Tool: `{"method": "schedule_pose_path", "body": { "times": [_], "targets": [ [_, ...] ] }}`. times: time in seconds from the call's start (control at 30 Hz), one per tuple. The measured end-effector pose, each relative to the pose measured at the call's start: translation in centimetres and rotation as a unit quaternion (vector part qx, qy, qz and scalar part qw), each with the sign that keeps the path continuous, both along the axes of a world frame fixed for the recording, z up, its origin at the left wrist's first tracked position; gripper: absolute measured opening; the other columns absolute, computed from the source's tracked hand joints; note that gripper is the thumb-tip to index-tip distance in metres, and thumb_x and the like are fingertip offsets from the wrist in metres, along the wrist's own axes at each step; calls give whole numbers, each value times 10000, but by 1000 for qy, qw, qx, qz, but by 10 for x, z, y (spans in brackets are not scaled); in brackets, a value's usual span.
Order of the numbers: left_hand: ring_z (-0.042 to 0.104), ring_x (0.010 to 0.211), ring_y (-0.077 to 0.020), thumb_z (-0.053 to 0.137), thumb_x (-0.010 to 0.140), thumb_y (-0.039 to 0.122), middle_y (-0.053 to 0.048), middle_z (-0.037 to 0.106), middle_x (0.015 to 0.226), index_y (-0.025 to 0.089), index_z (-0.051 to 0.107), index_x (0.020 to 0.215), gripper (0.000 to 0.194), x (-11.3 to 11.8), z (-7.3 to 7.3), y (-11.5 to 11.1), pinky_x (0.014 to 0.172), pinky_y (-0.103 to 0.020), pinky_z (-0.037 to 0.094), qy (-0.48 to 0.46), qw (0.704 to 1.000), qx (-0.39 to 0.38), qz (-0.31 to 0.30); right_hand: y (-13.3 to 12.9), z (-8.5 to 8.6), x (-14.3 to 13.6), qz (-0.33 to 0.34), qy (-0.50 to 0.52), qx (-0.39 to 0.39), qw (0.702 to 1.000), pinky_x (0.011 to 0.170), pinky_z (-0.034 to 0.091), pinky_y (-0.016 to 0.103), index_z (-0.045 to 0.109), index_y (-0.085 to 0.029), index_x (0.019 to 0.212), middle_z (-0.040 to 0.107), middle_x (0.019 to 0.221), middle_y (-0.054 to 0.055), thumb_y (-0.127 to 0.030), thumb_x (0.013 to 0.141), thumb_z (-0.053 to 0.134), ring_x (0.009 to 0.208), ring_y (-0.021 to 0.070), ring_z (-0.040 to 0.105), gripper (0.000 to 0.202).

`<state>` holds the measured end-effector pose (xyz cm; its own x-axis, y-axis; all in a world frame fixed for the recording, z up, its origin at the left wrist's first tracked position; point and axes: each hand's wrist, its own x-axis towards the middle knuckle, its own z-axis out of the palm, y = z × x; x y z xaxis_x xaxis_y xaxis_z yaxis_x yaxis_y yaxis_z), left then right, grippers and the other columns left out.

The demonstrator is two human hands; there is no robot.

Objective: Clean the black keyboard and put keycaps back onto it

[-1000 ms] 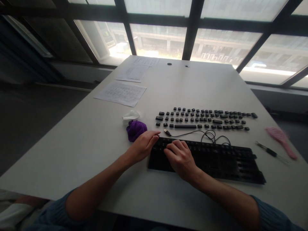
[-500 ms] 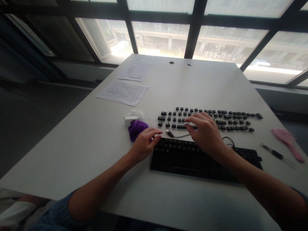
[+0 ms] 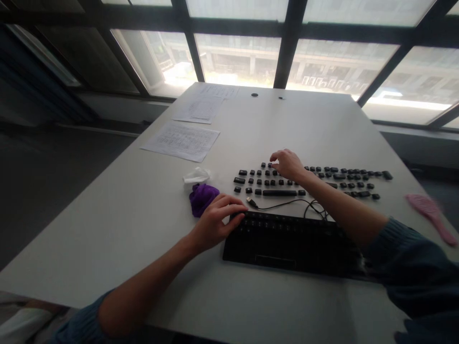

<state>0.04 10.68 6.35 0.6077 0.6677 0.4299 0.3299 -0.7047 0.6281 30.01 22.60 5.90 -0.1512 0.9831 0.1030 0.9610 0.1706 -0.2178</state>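
My left hand [image 3: 222, 219] rests at the upper left corner of the black keyboard [image 3: 279, 248], its fingers slightly apart and nothing visible between them. Over the back rows of loose black keycaps [image 3: 279, 193] is my right hand [image 3: 286, 163]; its thumb and fingertips come together at a small keycap [image 3: 270, 165]. Whether that keycap is lifted cannot be made out. The keycaps lie in rows behind the keyboard. Between them and the keyboard runs a black cable with a USB plug [image 3: 252, 203]. My right forearm hides the keyboard's right part.
A purple cloth [image 3: 202, 198] and a crumpled white tissue [image 3: 196, 176] lie left of the keycaps. Printed papers [image 3: 182, 141] are at the back left. A pink brush [image 3: 430, 215] sits near the table's right edge. Windows stand behind the table.
My right hand has moved forward and slightly left, from the front keycap rows to the back row. My left hand has come onto the keyboard's corner.
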Motion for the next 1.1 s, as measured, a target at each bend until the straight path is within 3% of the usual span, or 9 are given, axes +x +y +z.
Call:
{"method": "schedule_pose_path", "body": {
  "times": [0.1,0.23,0.37,0.5,0.63,0.87,1.0,1.1],
  "targets": [
    [646,976,-193,652,946,204,-50,741,1024,205,749,1041,136,9,18,22,920,-351,504,16,999,26,38,7,-3,3,10,1,-13,1000,912,466,384,785,-181,1003,765,1014,118,-188,842,735,1061,286,631,168],
    [652,956,-205,697,902,223,-36,766,1020,203,767,1029,147,42,33,80,934,-365,496,80,994,51,59,14,-6,3,16,11,-19,1000,896,461,371,793,-192,951,773,996,95,-192,833,733,995,263,656,132],
    [663,927,-211,731,835,189,-51,776,985,194,793,1011,187,85,17,141,957,-361,500,164,983,13,81,15,-6,2,15,26,-11,999,881,455,359,797,-191,874,780,918,80,-159,816,724,926,242,673,99],
    [687,855,-205,754,789,161,-59,784,932,195,816,951,177,112,-7,172,900,-325,535,184,980,-13,69,5,0,6,-2,57,34,998,878,457,354,793,-190,884,778,929,79,-191,853,699,949,245,667,99],
    [698,852,-207,761,761,145,-45,787,881,214,831,893,165,122,-18,180,910,-310,537,181,982,-27,55,-19,15,15,-24,93,87,992,893,465,351,780,-187,936,773,975,77,-222,891,671,961,237,665,123],
    [705,751,-192,712,743,108,-57,780,792,173,832,856,177,130,-23,182,810,-293,557,164,983,-55,63,-84,38,7,8,209,155,966,869,472,377,736,-210,794,753,863,42,-143,827,732,894,240,658,75],
    [683,719,-182,741,715,121,-46,755,730,156,813,802,118,122,-10,173,748,-286,550,146,985,-61,71,-119,45,-4,37,237,168,956,856,478,382,719,-216,804,740,862,39,-123,838,723,892,238,640,100],
    [671,709,-156,741,762,175,-35,749,754,151,792,869,121,105,7,151,700,-255,539,118,988,-69,74,-145,44,-10,46,266,175,947,853,486,387,709,-220,823,732,872,38,-115,855,711,890,233,635,109]
  ]
}}
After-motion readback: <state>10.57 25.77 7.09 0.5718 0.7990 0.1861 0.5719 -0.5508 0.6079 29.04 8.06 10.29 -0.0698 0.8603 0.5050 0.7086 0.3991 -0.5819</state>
